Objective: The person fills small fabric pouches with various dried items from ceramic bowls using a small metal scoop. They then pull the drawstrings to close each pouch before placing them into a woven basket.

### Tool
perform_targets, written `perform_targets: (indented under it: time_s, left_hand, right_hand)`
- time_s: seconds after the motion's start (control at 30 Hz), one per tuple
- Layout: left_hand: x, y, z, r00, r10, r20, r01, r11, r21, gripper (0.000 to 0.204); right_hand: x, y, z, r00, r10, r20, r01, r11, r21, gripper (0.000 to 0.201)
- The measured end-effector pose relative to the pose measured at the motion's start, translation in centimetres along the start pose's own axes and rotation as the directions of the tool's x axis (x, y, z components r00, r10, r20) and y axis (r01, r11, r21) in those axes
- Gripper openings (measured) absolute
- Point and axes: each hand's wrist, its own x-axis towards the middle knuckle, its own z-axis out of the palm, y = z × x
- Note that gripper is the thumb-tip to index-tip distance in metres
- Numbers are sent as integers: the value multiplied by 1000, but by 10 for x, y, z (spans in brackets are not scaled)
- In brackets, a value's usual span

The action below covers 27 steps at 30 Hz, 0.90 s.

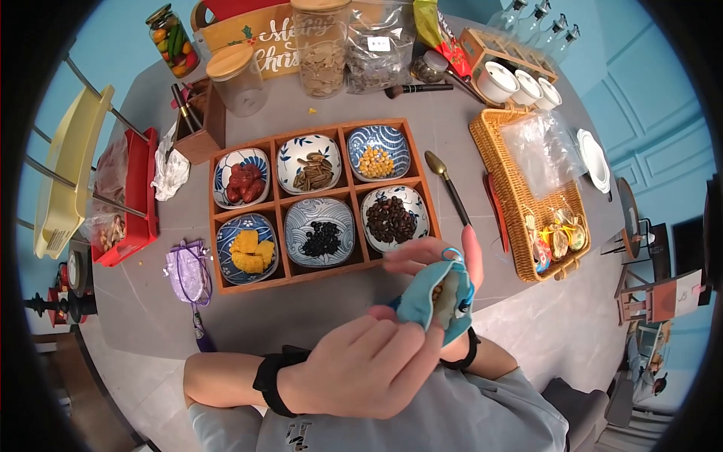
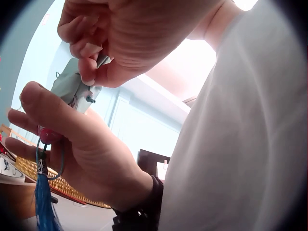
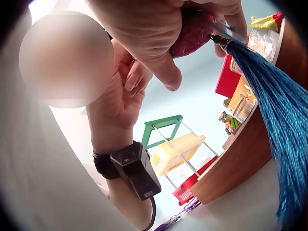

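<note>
A light-blue drawstring pouch [image 1: 416, 300] is held over the front edge of the table, its mouth spread and pale lining showing. Some brownish bits lie inside. The left hand [image 1: 369, 361] pinches the pouch's rim from the near side. Behind and under the pouch, the right hand [image 2: 91, 154] cradles it between thumb and fingers. A blue tassel [image 3: 262, 106] hangs from the pouch's reddish bottom. Just beyond the hands stands a wooden divided tray [image 1: 316, 280] with patterned bowls: red dates, brown slivers, corn kernels, yellow chunks, black beans and dark brown beans [image 1: 390, 218].
A purple pouch [image 1: 188, 275] lies left of the tray. To the right are a spoon [image 1: 446, 181] and a wicker basket [image 1: 493, 139] with plastic bags and small packets. Jars, a bagged dry good [image 1: 380, 56] and white lidded pots [image 1: 498, 81] line the back. A red bin [image 1: 143, 181] stands left.
</note>
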Motion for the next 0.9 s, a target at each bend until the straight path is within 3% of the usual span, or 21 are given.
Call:
perform_targets:
  time_s: [0.13, 0.2, 0.27, 0.4, 0.43, 0.47, 0.53, 0.57, 0.67, 0.7, 0.87, 0.9]
  left_hand:
    - [4, 1, -4, 997, -9, -76, 6, 999, -49, 45]
    - [-6, -2, -7, 996, -34, -88, 26, 996, -82, 46]
    - [-22, -9, -10, 995, -98, -8, 96, 991, -98, 44]
    - [-49, -14, -8, 963, -264, 47, 268, 952, -146, 40]
    - [-54, -15, -9, 955, -291, 57, 296, 943, -149, 39]
    - [-60, -15, -11, 946, -317, 67, 324, 934, -152, 39]
    - [-69, -15, -13, 927, -365, 86, 375, 913, -160, 39]
    - [-74, -14, -14, 915, -391, 97, 402, 902, -161, 40]
    - [-85, -11, -18, 882, -456, 119, 470, 869, -154, 40]
    - [-88, -10, -19, 871, -475, 126, 491, 858, -150, 39]
    - [-101, -8, -21, 852, -510, 118, 523, 839, -150, 37]
    - [-103, -8, -21, 852, -511, 118, 524, 839, -147, 38]
  right_hand:
    - [3, -5, -27, 990, 144, 3, -145, 989, 37, 113]
    - [22, -13, -59, 974, 222, 34, -217, 968, -124, 105]
    - [49, -15, -88, 954, 288, 87, -258, 931, -257, 96]
    - [110, -4, -116, 919, 318, 231, -172, 855, -490, 83]
    - [122, 3, -117, 905, 343, 251, -169, 833, -527, 78]
    - [133, 13, -120, 862, 421, 282, -268, 852, -451, 73]
    - [154, 32, -122, 793, 470, 387, -179, 788, -588, 80]
    - [161, 40, -121, 793, 440, 421, -100, 776, -623, 75]
    - [183, 53, -114, 667, 553, 498, -99, 729, -677, 62]
    - [189, 63, -116, 640, 537, 550, -16, 724, -689, 60]
    - [214, 63, -97, 540, 636, 552, 51, 630, -775, 64]
    - [218, 63, -93, 538, 602, 590, 149, 621, -770, 64]
